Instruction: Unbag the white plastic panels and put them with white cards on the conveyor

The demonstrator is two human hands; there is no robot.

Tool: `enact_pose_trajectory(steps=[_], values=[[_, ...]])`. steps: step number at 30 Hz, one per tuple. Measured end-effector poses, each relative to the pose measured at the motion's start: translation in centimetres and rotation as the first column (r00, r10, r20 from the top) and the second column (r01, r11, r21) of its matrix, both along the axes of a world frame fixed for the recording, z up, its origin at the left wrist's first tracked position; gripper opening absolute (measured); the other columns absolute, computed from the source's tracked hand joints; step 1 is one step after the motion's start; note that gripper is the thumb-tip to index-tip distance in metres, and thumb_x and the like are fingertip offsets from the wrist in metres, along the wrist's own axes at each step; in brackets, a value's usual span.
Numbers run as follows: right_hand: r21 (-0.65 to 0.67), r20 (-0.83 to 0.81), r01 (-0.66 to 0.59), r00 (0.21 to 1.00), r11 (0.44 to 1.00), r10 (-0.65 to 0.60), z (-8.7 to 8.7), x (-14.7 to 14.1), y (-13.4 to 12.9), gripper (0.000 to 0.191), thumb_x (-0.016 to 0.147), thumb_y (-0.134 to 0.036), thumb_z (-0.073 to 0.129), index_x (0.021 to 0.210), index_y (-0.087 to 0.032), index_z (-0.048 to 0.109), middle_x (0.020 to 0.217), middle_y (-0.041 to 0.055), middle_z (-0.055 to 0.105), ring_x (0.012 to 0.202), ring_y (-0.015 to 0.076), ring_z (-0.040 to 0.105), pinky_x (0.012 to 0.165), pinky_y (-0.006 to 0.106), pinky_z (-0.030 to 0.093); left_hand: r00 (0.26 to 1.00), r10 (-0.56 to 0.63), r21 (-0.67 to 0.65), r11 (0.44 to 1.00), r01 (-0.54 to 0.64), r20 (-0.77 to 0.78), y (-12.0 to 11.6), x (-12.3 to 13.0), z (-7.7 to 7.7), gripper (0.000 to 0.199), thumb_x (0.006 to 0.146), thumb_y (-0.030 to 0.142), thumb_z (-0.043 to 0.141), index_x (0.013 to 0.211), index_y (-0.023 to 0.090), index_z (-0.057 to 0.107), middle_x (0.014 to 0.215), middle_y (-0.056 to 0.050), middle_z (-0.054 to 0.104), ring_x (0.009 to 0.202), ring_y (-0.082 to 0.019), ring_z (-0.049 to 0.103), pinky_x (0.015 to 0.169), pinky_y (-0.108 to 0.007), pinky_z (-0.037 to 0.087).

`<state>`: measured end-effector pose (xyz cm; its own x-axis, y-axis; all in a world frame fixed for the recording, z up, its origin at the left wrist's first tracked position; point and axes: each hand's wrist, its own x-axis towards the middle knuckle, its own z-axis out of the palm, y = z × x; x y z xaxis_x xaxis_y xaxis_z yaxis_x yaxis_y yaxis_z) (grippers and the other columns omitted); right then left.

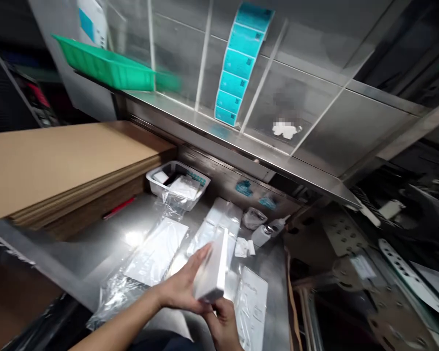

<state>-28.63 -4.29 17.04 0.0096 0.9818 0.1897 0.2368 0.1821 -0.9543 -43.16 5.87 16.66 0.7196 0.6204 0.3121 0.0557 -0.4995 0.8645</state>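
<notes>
A slim white box (212,270), tilted up on its edge and slightly blurred, is held above the metal bench. My left hand (183,287) grips it from the left, thumb along its broad face. At the box's lower end, my right hand (223,321) is closed with its fingertips against the bottom corner. Beyond the box lie flat white packs (219,214) in clear film. Left of my hands is a white sheet-like piece (157,251) in a clear plastic bag (120,292). To the right rests a bagged white panel (254,307) with faint printing.
A white basket (205,187) of small items stands at the back, near stacked cardboard sheets (66,161) and a red pen (119,208). Small bottles (261,236) stand right of the packs. Above runs a metal shelf (241,144) with a green tray (106,66) and blue labels (237,70).
</notes>
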Motion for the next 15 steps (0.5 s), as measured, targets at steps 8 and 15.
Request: enact_pose_trajectory(steps=[8, 15], values=[[-0.152, 0.295, 0.520, 0.836, 0.841, -0.463, -3.4, 15.0, 7.9, 0.041, 0.069, -0.052, 0.058, 0.089, -0.017, 0.067, 0.091, 0.0118, 0.069, 0.085, 0.0287, 0.062, 0.073, 0.037, 0.048, 0.996, -0.015, 0.260, 0.966, -0.008, 0.086, -0.1, -1.3, -0.8, 0.133, 0.043, 0.058, 0.076, 0.140, 0.035, -0.012, 0.146, -0.010, 0.006, 0.132, -0.044, 0.010, 0.106, -0.054, 0.016], [-0.049, 0.653, 0.628, 0.609, 0.777, -0.451, -8.6, 19.8, 13.4, 0.032, 0.069, -0.048, 0.049, 0.079, -0.021, 0.064, 0.085, 0.0110, 0.066, 0.082, 0.0289, 0.059, 0.070, 0.036, 0.043, 0.996, 0.041, 0.218, 0.974, -0.056, 0.076, -0.3, -1.9, -1.9, 0.127, 0.041, 0.073, 0.070, 0.140, 0.039, -0.002, 0.148, -0.009, 0.004, 0.133, -0.044, 0.010, 0.105, -0.056, 0.019]])
